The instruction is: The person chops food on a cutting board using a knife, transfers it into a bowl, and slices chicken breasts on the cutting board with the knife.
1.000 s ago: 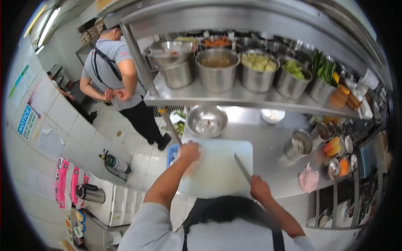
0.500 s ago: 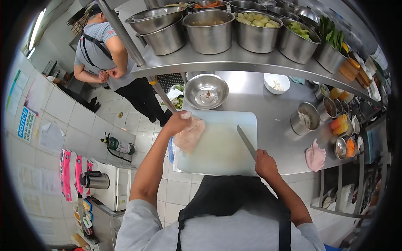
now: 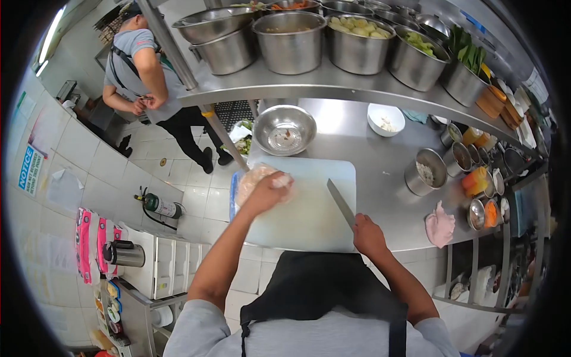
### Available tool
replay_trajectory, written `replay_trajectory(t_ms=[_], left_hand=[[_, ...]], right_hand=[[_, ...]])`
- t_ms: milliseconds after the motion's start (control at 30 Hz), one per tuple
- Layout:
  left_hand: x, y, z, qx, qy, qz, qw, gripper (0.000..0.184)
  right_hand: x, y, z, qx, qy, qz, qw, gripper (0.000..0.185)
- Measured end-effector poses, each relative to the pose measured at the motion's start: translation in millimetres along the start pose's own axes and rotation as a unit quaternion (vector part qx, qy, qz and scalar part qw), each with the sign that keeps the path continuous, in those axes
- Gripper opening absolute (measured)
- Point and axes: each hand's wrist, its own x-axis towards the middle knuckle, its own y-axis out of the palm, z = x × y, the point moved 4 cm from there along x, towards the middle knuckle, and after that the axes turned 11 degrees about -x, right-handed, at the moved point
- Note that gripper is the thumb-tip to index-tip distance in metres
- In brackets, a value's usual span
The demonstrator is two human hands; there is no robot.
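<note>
A white cutting board (image 3: 309, 220) lies in front of me at the table's left end. At its upper left is a pale pink bag (image 3: 248, 183), seemingly clear plastic with raw meat inside. My left hand (image 3: 266, 193) is closed over its right part, a whitish bit showing at the fingertips; the fingers partly hide the grip. My right hand (image 3: 369, 234) is closed round the handle of a kitchen knife (image 3: 341, 203) at the board's right edge. The blade points away from me, tilted left, over the board.
Beyond the board stands a steel bowl (image 3: 284, 128) with scraps. A white bowl (image 3: 385, 121), a steel pot (image 3: 426, 171) and a pink cloth (image 3: 440, 226) are to the right. A steel shelf (image 3: 351, 89) with pots overhangs the table. Another person (image 3: 143, 71) stands at the far left.
My left hand has moved right and toward me across the bag, which has shifted up the board. My right hand still holds the knife. The view has shifted slightly.
</note>
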Motion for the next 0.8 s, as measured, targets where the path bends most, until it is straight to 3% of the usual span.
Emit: replay_trajectory(t_ms=[67,100,200,300,400,500,600,700,800], left_hand=[[-20.9,45.7,23.6,0.154,0.194,-0.012,0.969,0.041],[-31.1,61.3,46.6,0.375,0.182,0.030,0.909,0.059],[-64.7,70.9,70.8,0.413,0.106,-0.020,0.904,0.073],[-80.1,46.4,60.9,0.387,0.049,0.047,0.920,0.072],[-80.6,39.2,55.0,0.421,0.074,0.041,0.903,0.063],[-53.8,45.2,56.3,0.333,0.109,-0.016,0.937,0.051],[-35.1,72.1,30.5,0.344,0.062,-0.061,0.935,0.044],[-10.1,87.7,52.5,0.425,0.009,-0.054,0.904,0.044],[4.0,75.9,69.3,0.384,-0.028,-0.056,0.921,0.044]], right_hand=[[-1.1,-1.9,0.4,0.004,-0.001,-0.001,1.000,0.023],[-2.4,-0.4,-0.7,0.005,-0.002,-0.004,1.000,0.023],[-0.7,-0.2,-2.6,0.008,-0.009,-0.014,1.000,0.022],[-1.7,-0.9,1.0,0.006,-0.010,-0.019,1.000,0.022],[-3.1,-1.4,3.3,-0.003,-0.011,-0.022,1.000,0.022],[-5.0,0.4,4.8,-0.012,-0.017,-0.020,1.000,0.021],[-3.9,3.1,4.7,-0.024,-0.019,-0.010,0.999,0.020],[-1.4,0.8,5.8,-0.020,-0.017,-0.005,1.000,0.020],[-3.3,1.6,2.3,-0.003,-0.011,-0.008,1.000,0.020]])
